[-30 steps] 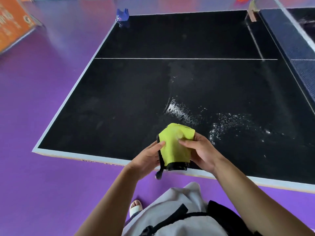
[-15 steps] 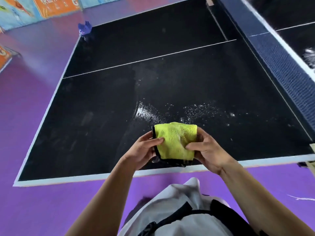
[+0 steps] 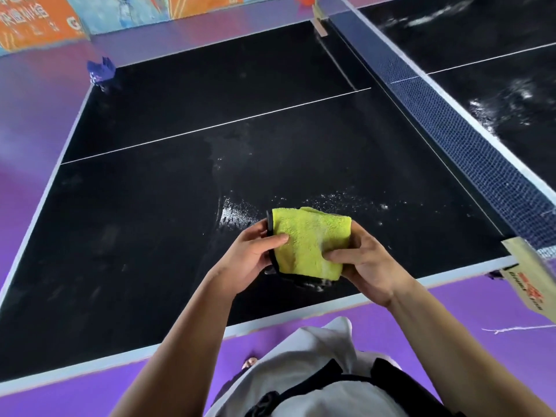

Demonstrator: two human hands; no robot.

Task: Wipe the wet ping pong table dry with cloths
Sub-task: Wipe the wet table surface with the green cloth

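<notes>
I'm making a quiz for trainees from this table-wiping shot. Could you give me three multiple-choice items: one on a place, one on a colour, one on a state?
1. Where does the purple cloth lie?
A. At the table's far left corner
B. Draped on the net
C. On the floor

2. What colour is the cloth in the hands?
A. White
B. Yellow-green
C. Red

3. How is that cloth held?
A. Spread flat on the table
B. Folded, held by both hands above the table
C. Hanging from one hand

Answers: 1 A, it sits at the far left corner of the table. 2 B, its pile is bright yellow-green. 3 B, the left hand and right hand each grip a side.
</notes>
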